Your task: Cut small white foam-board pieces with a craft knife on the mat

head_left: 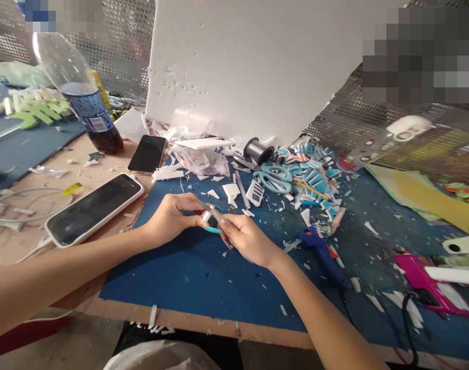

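Over the blue mat (203, 288), my two hands meet near the middle of the head view. My left hand (172, 220) is closed, pinching a small white piece (206, 215) between thumb and fingers. My right hand (249, 237) is closed around a slim metal-bladed tool (216, 212), its blade pointing left against the white piece. The tool's handle is mostly hidden by the fingers, so its exact kind is unclear. A curved teal strip (212, 229) shows just below the blade; I cannot tell what it belongs to.
Light-blue scissors (275, 179), a dark wire spool (258, 150) and blue-white scraps (311, 164) lie beyond my hands. A blue glue gun (323, 257) is at right, beside a magenta device (434, 282). Two phones (95, 210) (147, 154) and a cola bottle (90, 113) are at left.
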Available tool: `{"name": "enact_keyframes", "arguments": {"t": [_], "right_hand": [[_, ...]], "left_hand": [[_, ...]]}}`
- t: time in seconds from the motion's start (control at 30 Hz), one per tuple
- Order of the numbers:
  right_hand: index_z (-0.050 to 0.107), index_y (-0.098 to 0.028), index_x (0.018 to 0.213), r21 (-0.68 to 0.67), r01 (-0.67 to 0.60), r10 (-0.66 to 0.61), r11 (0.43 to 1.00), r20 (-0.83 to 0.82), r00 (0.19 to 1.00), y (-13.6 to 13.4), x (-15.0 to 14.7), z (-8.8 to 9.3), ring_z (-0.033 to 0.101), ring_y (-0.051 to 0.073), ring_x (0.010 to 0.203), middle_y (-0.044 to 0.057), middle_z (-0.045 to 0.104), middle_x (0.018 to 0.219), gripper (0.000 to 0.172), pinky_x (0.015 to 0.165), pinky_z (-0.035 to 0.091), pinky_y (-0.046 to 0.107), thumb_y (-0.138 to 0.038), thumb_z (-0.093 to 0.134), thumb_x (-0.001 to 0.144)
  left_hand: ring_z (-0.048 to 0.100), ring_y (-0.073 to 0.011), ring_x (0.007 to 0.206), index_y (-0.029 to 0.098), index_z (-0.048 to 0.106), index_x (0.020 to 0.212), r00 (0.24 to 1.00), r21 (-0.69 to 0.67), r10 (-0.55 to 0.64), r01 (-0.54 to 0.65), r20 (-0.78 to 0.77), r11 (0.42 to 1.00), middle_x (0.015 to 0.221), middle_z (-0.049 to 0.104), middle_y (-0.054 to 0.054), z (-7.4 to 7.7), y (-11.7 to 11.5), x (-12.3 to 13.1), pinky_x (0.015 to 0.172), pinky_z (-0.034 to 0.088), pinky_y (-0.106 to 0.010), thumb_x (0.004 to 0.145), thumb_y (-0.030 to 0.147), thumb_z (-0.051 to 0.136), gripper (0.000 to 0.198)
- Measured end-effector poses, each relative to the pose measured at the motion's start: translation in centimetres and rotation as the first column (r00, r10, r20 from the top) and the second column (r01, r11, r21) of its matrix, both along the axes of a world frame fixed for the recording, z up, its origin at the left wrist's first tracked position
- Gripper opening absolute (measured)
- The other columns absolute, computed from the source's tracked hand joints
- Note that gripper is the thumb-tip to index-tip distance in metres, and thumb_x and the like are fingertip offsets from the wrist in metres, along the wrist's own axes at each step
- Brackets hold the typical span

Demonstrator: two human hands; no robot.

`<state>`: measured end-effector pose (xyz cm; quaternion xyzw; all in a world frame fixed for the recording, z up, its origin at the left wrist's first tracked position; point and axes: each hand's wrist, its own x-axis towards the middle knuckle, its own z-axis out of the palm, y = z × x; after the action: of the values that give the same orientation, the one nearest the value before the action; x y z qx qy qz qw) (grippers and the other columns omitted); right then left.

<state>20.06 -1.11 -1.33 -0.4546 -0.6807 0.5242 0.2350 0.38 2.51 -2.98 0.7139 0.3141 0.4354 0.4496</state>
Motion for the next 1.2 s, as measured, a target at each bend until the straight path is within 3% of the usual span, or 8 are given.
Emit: {"name": "enact_keyframes", "arguments": {"t": [0.17,0.4,0.6,0.77,1.03,1.2], "right_hand": [[0.044,-0.018,0.067,0.010,-0.001,0.000,1.000,0.011,1.000,-0.1,-0.2,0.1,0.042,0.009,0.050,-0.004,0.044,0.055,0.043,0.054,0.033,0.024,-0.052,0.036,0.092],[0.043,-0.018,0.062,0.012,-0.036,0.035,0.999,0.055,0.998,-0.2,-0.3,0.9,0.043,0.010,0.051,-0.003,0.044,0.054,0.047,0.055,0.033,0.025,-0.053,0.033,0.093],[0.044,-0.018,0.060,0.106,0.020,-0.024,0.994,0.036,0.999,0.1,0.0,0.7,0.040,0.009,0.049,-0.004,0.042,0.052,0.049,0.053,0.031,0.025,-0.051,0.032,0.094],[0.044,-0.018,0.060,0.097,0.005,-0.010,0.995,0.054,0.998,0.2,0.1,0.8,0.041,0.009,0.048,-0.004,0.043,0.051,0.048,0.053,0.031,0.025,-0.051,0.033,0.093],[0.043,-0.018,0.060,0.075,0.004,-0.007,0.997,0.039,0.999,0.1,-0.1,1.0,0.039,0.009,0.048,-0.004,0.042,0.052,0.048,0.052,0.030,0.024,-0.050,0.033,0.094],[0.043,-0.018,0.061,0.033,0.002,-0.004,0.999,0.042,0.999,0.1,0.0,1.0,0.039,0.009,0.048,-0.004,0.042,0.051,0.047,0.051,0.030,0.023,-0.050,0.035,0.093]], "left_hand": [[0.062,-0.0154,0.066,0.014,0.075,0.071,1.000,-0.013,-0.013,0.013,-0.020,1.000,0.070,0.069,-0.007,0.0,-0.1,0.1,0.066,0.050,-0.026,0.068,0.037,0.075,0.023],[0.060,-0.0149,0.060,0.015,0.076,0.083,0.996,-0.028,0.083,-0.084,-0.028,0.996,0.068,0.068,-0.006,-0.2,0.3,-0.2,0.059,0.048,-0.026,0.066,0.041,0.076,0.031],[0.062,-0.0150,0.064,0.013,0.073,0.069,0.997,-0.125,0.071,-0.070,-0.002,0.990,0.069,0.069,-0.005,0.1,0.3,-0.1,0.062,0.050,-0.025,0.061,0.034,0.080,0.023],[0.061,-0.0134,0.061,0.012,0.072,0.075,0.998,-0.217,0.061,-0.053,0.030,0.975,0.067,0.069,-0.004,0.0,0.2,0.0,0.061,0.051,-0.024,0.058,0.030,0.082,0.027],[0.060,-0.0133,0.061,0.013,0.070,0.066,0.999,-0.127,0.039,-0.034,0.036,0.991,0.065,0.068,-0.003,0.3,0.2,0.1,0.060,0.052,-0.024,0.061,0.036,0.079,0.026],[0.057,-0.0116,0.060,0.012,0.069,0.063,0.999,-0.184,0.037,-0.030,0.032,0.983,0.063,0.066,-0.001,0.6,0.1,0.1,0.059,0.049,-0.021,0.059,0.023,0.081,0.016]]}}
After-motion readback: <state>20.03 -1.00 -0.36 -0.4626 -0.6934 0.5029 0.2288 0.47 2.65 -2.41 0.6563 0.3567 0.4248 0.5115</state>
